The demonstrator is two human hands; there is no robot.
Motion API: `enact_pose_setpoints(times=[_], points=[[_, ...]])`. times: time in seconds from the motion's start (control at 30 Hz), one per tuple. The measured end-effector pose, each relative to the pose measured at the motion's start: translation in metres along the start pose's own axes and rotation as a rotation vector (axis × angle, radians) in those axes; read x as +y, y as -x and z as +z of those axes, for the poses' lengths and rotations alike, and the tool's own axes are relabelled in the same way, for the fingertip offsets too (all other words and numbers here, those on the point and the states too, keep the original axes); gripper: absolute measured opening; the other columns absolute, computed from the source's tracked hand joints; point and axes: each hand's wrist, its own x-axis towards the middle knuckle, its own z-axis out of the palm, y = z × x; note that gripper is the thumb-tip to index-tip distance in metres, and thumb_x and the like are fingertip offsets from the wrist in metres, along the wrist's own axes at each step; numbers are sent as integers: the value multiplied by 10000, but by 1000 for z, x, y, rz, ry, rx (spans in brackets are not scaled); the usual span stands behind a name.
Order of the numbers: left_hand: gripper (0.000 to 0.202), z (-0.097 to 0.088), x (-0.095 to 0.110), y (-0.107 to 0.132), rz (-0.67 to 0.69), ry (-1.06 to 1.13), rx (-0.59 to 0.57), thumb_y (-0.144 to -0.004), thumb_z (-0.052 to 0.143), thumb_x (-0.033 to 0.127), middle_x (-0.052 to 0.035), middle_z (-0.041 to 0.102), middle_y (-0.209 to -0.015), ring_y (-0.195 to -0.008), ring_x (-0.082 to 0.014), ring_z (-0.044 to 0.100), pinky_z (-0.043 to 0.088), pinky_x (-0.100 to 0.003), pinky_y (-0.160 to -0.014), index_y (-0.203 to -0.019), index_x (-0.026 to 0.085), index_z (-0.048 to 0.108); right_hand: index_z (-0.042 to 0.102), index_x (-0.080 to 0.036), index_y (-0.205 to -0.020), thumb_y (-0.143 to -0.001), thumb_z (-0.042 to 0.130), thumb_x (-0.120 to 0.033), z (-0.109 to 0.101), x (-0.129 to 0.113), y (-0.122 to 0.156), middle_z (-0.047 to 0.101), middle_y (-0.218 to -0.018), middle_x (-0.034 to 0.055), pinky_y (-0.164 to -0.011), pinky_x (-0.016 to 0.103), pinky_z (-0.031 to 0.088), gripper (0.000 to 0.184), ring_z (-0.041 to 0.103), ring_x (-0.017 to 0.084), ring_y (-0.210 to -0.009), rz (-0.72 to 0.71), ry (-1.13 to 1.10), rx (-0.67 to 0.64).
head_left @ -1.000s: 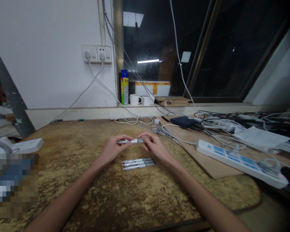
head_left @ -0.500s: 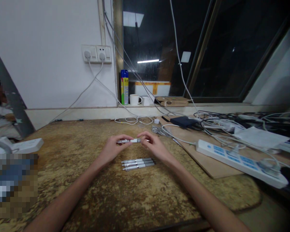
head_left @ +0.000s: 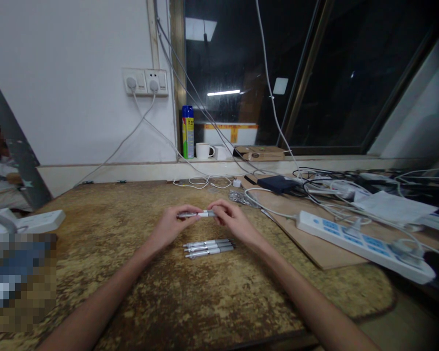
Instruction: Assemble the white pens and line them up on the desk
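Over the worn table (head_left: pixel 95 234), both hands, left (head_left: pixel 170 225) and right (head_left: pixel 234 223), pinch one pen (head_left: pixel 199 214) between them.

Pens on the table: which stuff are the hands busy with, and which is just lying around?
In use: slim grey-and-white pen, gripped at its ends by left hand and right hand; three matching pens lying beside them.

Lying about: white power strip, white mug, blue-and-yellow spray can, flat cardboard box.

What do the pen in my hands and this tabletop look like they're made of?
Pen: likely plastic, a clear, glossy barrel with a white middle band. Tabletop: hard to tell; a worn, mottled brown and yellow surface, perhaps wood or board with flaking finish.
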Motion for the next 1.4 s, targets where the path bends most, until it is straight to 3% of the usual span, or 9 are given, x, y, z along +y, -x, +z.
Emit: enact_pose_setpoints(times=[0.3,0.43,0.53,0.73,0.93,1.07,1.17,1.3,1.4], points=[[240,-1,9,0,-43,46,78,-828,747,364,-60,793,-996,-920,-241,723,545,-361,-890,-1005,207,786,655,-227,-1060,-968,564,-422,-4,-7,1,532,-761,-18,-664,279,351,234,473,158,-713,-50,-12,-15],[440,3,8,1,-232,299,195,-757,815,417,-85,776,-1008,-932,-261,719,584,-361,-765,-1118,186,712,594,-222,-1132,-978,553,-430,1,-5,2,573,-719,-31,-707,291,396,262,515,159,-696,-29,-146,-111],[383,8,4,0,-238,463,177,-782,792,446,-93,753,-1100,-1046,-255,690,572,-350,-852,-1045,177,723,590,-217,-1115,-976,559,-452,8,-2,4,665,-817,2,-805,318,433,274,593,176,-799,11,-142,-212],[370,12,4,0,-183,332,46,-828,737,479,-54,761,-974,-836,-200,686,531,-302,-815,-1052,186,764,635,-235,-1071,-946,579,-513,16,5,-10,667,-1048,27,-937,326,441,311,605,198,-1027,-63,-127,63],[448,16,5,-2,-147,291,19,-820,716,516,-80,743,-1106,-957,-234,678,532,-311,-821,-1116,179,731,620,-207,-831,-898,590,-614,24,-6,-33,612,-820,10,-823,306,468,413,569,181,-837,-73,-196,121],[496,8,-10,-7,-166,273,280,-841,630,587,-102,720,-1137,-1072,-253,655,533,-332,-860,-1120,178,667,551,-235,-905,-888,631,-573,20,-20,-48,532,-785,-8,-755,305,491,348,540,150,-727,-29,-574,163],[520,-1,-24,-10,-219,205,398,-821,596,628,-105,721,-1063,-980,-243,659,529,-328,-791,-1067,173,650,496,-241,-844,-891,642,-517,10,-27,-53,310,-641,-54,-581,259,418,315,348,126,-547,1,-765,200],[450,-7,-31,-10,-223,179,399,-825,582,580,-95,726,-1013,-926,-229,653,512,-308,-737,-1012,178,660,375,-242,-705,-923,517,-607,-5,-24,-46,179,-621,-62,-469,260,295,449,189,133,-506,85,-860,175],[379,-6,-31,-9,-209,176,364,-844,564,513,-91,728,-986,-911,-221,655,503,-293,-711,-971,174,673,321,-241,-675,-945,500,-519,-13,-19,-38,172,-612,-58,-466,262,292,427,181,141,-508,90,-891,192]])
